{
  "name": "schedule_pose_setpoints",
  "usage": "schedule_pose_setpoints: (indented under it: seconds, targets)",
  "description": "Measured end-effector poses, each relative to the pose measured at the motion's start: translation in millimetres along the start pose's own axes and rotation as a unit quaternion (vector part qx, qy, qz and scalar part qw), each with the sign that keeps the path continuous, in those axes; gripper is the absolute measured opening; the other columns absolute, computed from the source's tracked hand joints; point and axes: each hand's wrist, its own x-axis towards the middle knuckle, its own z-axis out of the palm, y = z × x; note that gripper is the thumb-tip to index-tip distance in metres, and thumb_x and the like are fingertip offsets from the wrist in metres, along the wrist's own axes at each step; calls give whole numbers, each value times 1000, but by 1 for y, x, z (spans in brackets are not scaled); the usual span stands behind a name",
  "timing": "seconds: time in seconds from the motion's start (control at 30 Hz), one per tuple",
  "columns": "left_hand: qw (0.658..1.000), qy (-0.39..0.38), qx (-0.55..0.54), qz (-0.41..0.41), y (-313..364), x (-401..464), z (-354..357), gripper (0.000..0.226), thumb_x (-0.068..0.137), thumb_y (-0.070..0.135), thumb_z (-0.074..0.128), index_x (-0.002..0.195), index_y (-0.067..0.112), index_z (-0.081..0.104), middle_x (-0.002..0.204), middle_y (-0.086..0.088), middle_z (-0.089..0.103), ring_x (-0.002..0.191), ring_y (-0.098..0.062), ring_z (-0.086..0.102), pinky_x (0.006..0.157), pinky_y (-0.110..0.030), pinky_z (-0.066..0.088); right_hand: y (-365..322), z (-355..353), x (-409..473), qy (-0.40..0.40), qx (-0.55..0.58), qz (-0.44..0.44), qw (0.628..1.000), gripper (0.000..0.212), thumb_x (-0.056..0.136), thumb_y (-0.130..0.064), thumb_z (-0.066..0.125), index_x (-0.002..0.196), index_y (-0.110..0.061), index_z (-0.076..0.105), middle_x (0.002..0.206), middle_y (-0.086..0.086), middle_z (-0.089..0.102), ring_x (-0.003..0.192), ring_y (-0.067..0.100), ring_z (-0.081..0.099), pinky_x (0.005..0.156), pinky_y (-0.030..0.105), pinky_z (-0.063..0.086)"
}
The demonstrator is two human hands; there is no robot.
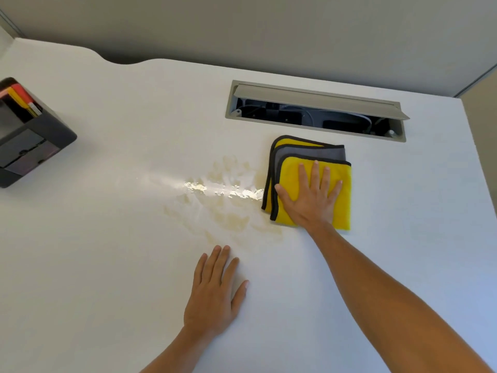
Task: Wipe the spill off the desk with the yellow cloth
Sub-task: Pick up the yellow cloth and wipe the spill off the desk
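A folded yellow cloth (343, 208) with grey inner layers and dark edging lies on the white desk (107, 251), right of centre. My right hand (312, 195) presses flat on top of it, fingers spread. A pale yellowish spill (223, 200) spreads over the desk just left of the cloth, smeared, with a glossy wet streak across its middle. The cloth's left edge touches the spill's right side. My left hand (215, 292) rests flat on the desk below the spill, palm down, holding nothing.
An open cable hatch (314, 110) with a raised grey lid is set in the desk behind the cloth. A dark desk organiser (27, 135) with coloured pens stands at the far left. A grey partition wall runs along the desk's back edge.
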Motion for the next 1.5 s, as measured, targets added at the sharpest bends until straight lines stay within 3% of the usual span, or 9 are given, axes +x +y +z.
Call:
schedule_pose_setpoints:
  seconds: [0.27, 0.5, 0.73, 0.87, 1.13, 1.4, 1.5]
  targets:
    - [1000, -7, 1, -4, -3, 0, 5, 50, 95, 47, 47, 132, 13, 52, 152, -11, 40, 145, -28, 29, 115, -51, 28, -85, 8, 24, -28, -10, -84, 996, 99, 77, -91, 2, 156, -31, 10, 165, 8, 3, 150, 35, -9, 114, 64, -9]
    - [1000, -12, 2, -5, -4, -1, 6, 50, 95, 47, 48, 132, 14, 52, 152, -11, 40, 145, -27, 29, 115, -50, 28, -139, 22, 11, -32, -11, -194, 980, 81, 87, -79, 11, 155, -34, 14, 165, 8, 8, 149, 40, -9, 115, 62, -10]
    - [1000, -9, -17, -11, -5, -1, 6, 49, 94, 48, 49, 132, 17, 52, 152, -7, 41, 146, -23, 28, 116, -48, 28, -125, 21, 14, -37, 2, -246, 969, 61, 94, -57, 22, 152, -38, 22, 165, 4, 12, 150, 35, -3, 118, 59, -5]
    - [1000, -8, -23, -10, -6, -1, 7, 49, 94, 49, 49, 132, 18, 52, 152, -5, 40, 146, -22, 27, 116, -47, 27, -106, 17, 13, -40, -11, -220, 975, 60, 94, -59, 18, 151, -41, 22, 164, -2, 17, 151, 27, 1, 114, 66, -5]
    - [1000, 2, -27, -9, -5, -1, 6, 48, 94, 49, 49, 131, 18, 52, 150, -5, 43, 144, -22, 31, 115, -46, 27, -7, 3, 1, -20, 1, -53, 998, 63, 89, -68, 19, 148, -45, 24, 162, -8, 20, 150, 19, 5, 108, 74, -7]
    - [1000, -13, -9, -6, -3, -2, 2, 48, 96, 51, 41, 132, 19, 51, 150, -6, 43, 143, -25, 34, 114, -46, 26, 52, -4, -85, 7, 29, 15, 999, 64, 89, -59, 48, 148, -38, 32, 159, -4, 28, 149, 19, 13, 112, 70, 7]
    - [1000, -16, -18, -9, -3, -2, 2, 48, 96, 50, 41, 131, 19, 51, 150, -6, 43, 143, -25, 33, 115, -46, 26, 48, -2, -119, -8, 22, 22, 999, 70, 88, -63, 48, 150, -38, 28, 160, -4, 26, 150, 20, 10, 113, 67, 6]
